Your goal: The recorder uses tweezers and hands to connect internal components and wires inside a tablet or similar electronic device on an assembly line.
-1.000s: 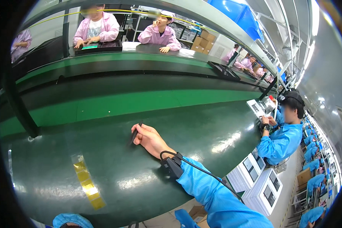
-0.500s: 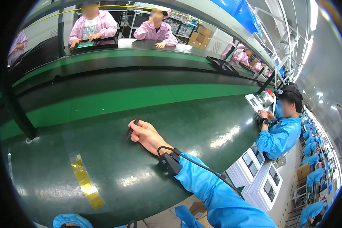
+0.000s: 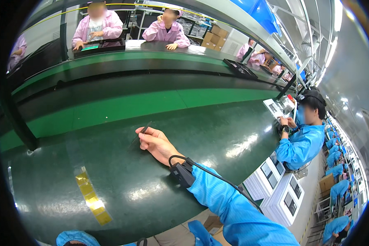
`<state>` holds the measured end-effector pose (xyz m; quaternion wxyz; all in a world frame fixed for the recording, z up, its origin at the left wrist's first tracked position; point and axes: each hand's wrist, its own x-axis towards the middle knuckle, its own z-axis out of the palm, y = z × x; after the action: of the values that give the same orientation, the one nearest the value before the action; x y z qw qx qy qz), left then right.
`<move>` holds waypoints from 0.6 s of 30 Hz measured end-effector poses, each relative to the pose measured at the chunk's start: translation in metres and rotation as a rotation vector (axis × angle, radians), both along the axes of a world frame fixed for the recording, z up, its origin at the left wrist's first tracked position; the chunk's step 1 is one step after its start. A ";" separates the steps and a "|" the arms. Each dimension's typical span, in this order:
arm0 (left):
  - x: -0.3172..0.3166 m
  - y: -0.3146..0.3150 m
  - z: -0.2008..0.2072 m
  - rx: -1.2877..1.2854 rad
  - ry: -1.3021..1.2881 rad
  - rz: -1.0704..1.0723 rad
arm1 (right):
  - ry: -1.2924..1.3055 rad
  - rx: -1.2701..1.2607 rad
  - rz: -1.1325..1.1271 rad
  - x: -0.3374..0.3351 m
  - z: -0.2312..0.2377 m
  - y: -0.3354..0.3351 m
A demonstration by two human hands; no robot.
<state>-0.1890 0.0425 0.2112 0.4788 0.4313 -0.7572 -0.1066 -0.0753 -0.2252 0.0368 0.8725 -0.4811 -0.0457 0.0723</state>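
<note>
My right hand [image 3: 156, 144] is raised over the dark green table [image 3: 151, 172], palm turned partly up. Thumb and fingers pinch a pair of thin dark tweezers [image 3: 145, 128], whose slim lower end is blurred. A blue sleeve [image 3: 229, 205] covers the arm, and a small black device with a cable [image 3: 182, 174] is strapped at the wrist. To the left of the hand, a strip of yellow film squares [image 3: 91, 197] lies on the tabletop. My left hand is out of the picture.
Stacked white panels [image 3: 266, 178] stand at the right edge, near a co-worker in blue [image 3: 303, 141] handling a white panel [image 3: 273, 108]. A dark post [image 3: 18, 119] rises at the left. Across the bench, people in pink sit by a black tray [image 3: 106, 46]. A blue cap [image 3: 76, 237] shows bottom left.
My right hand has shifted slightly left, with the tweezers still pinched and tilted a little differently. The yellow film strip stays where it was, and the view has moved slightly.
</note>
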 end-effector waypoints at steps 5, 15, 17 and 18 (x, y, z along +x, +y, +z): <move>0.001 -0.004 -0.001 -0.001 0.002 -0.002 | 0.033 0.011 0.027 0.001 -0.005 -0.007; 0.004 -0.007 -0.001 0.010 0.005 -0.001 | -0.020 -0.050 0.047 0.000 0.003 0.003; 0.005 -0.008 -0.001 0.010 0.002 -0.005 | -0.031 -0.055 0.042 0.001 -0.001 0.005; 0.004 -0.007 -0.001 0.008 0.003 -0.015 | -0.036 -0.051 0.017 0.003 -0.006 0.003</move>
<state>-0.1848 0.0354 0.2099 0.4772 0.4273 -0.7594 -0.1138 -0.0728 -0.2227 0.0311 0.8584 -0.5039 -0.0634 0.0722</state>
